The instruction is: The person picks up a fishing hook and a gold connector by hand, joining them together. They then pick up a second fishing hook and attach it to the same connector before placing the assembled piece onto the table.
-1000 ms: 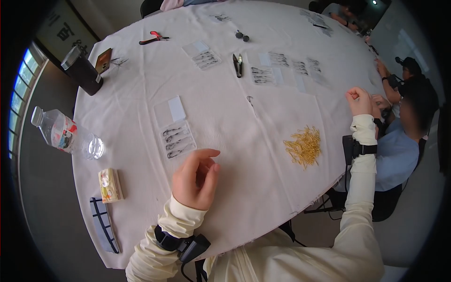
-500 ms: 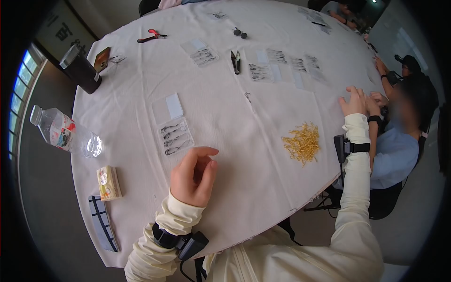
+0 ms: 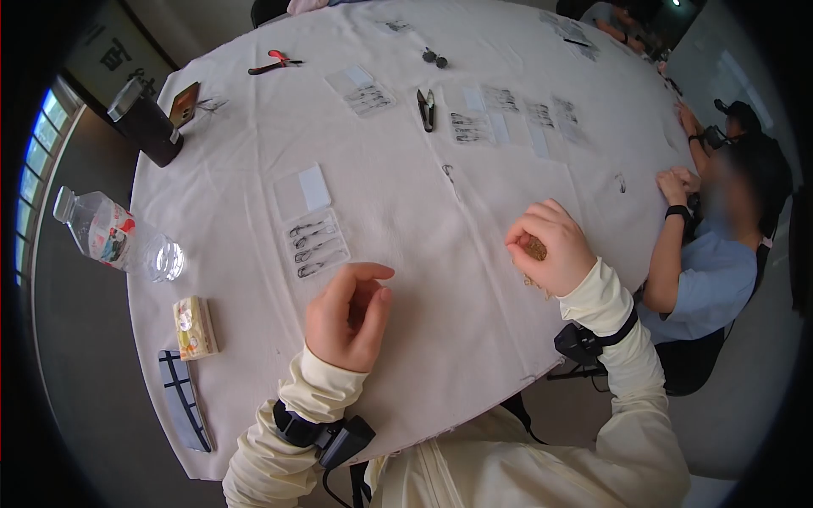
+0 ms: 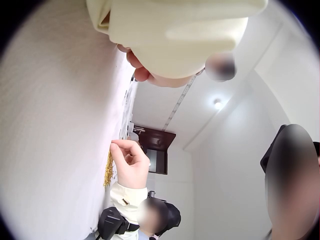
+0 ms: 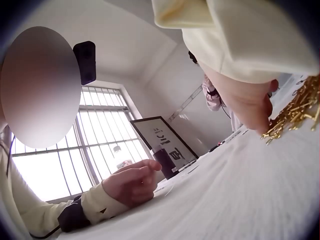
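Observation:
My right hand bends over a pile of small gold metal pieces and covers most of it. Thumb and index finger come together close over the cloth in the left wrist view, beside the gold pile. I cannot tell whether they pinch a piece. My left hand rests on the table, its fingers loosely curled around nothing. Just beyond it lies an open clear plastic box with dark looped wire pieces in its compartments. In the right wrist view, gold pieces spread beside the fingertips.
Further back lie more clear boxes, thread snips, red-handled pliers and a loose dark piece. Another dark piece is at right. A bottle, tumbler and tissue pack line the left. People sit at right.
My right hand has come from the table's right side, where its fingers spread, back left over the gold pile. A dark piece now shows near where it was. The left hand stays in place.

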A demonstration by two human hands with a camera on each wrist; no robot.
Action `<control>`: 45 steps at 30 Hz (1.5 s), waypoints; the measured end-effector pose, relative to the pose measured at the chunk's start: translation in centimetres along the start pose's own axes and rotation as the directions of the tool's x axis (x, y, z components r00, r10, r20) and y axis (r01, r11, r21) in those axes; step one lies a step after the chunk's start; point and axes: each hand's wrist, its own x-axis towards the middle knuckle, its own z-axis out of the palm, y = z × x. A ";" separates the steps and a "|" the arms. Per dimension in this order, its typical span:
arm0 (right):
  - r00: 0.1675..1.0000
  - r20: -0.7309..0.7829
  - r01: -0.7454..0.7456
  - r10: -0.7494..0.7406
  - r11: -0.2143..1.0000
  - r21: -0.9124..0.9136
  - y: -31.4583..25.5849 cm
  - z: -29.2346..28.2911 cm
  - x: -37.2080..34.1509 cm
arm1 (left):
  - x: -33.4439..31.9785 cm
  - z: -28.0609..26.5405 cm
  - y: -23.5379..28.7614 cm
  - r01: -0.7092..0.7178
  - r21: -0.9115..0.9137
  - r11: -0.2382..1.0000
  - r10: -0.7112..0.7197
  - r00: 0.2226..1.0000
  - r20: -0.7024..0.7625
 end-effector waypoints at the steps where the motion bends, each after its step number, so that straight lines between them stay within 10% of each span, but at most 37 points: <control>1: 0.996 0.023 -0.084 0.081 0.985 0.148 -0.1 -0.4 0.4 | 0.0 0.0 0.0 0.008 -0.004 1.000 -0.008 1.000 0.000; 9: 0.923 0.306 -0.367 0.234 0.779 0.508 -1.3 -2.3 2.3 | 0.0 0.0 0.0 0.003 0.007 1.000 -0.003 1.000 -0.005; 14: 0.833 0.553 -0.548 -0.014 0.108 0.829 -4.3 -0.5 3.7 | 0.3 -0.1 0.3 -0.197 0.026 0.980 0.196 0.980 0.036; 20: 0.778 0.606 -0.628 -0.167 -0.151 0.764 -8.1 5.2 4.0 | -0.3 -0.3 -0.8 -0.234 -0.210 0.949 0.224 0.972 -0.071; 22: 0.782 0.597 -0.618 -0.176 -0.107 0.779 -8.1 5.2 4.8 | -0.2 -0.4 -0.7 -0.257 -0.186 0.948 0.241 0.965 -0.103; 24: 0.907 0.395 -0.335 -0.147 0.316 0.888 -7.5 4.2 7.3 | -0.1 -0.2 -0.5 -0.280 -0.162 0.946 0.259 0.956 -0.140; 26: 0.978 0.200 -0.043 -0.064 0.872 0.488 -6.6 3.1 10.9 | -0.2 0.3 -0.2 -0.108 -0.297 0.949 0.056 0.983 -0.176; 27: 0.996 0.040 0.067 -0.083 0.952 0.297 -5.1 4.4 12.9 | -0.2 0.3 -0.4 -0.109 -0.296 0.949 0.058 0.983 -0.176; 30: 0.995 -0.074 -0.077 0.067 0.987 -0.138 -2.1 7.9 19.1 | -0.1 0.3 -1.1 -0.122 -0.251 0.960 0.084 0.984 -0.157; 36: 0.923 0.028 -0.368 0.385 0.900 -0.235 -3.4 10.6 24.9 | -0.1 0.2 -1.5 -0.090 -0.234 0.968 0.060 0.989 -0.133; 45: 0.975 0.154 -0.089 0.162 0.913 -0.398 -7.1 7.8 18.8 | -0.1 0.0 -1.2 -0.112 -0.143 0.983 0.096 0.989 -0.111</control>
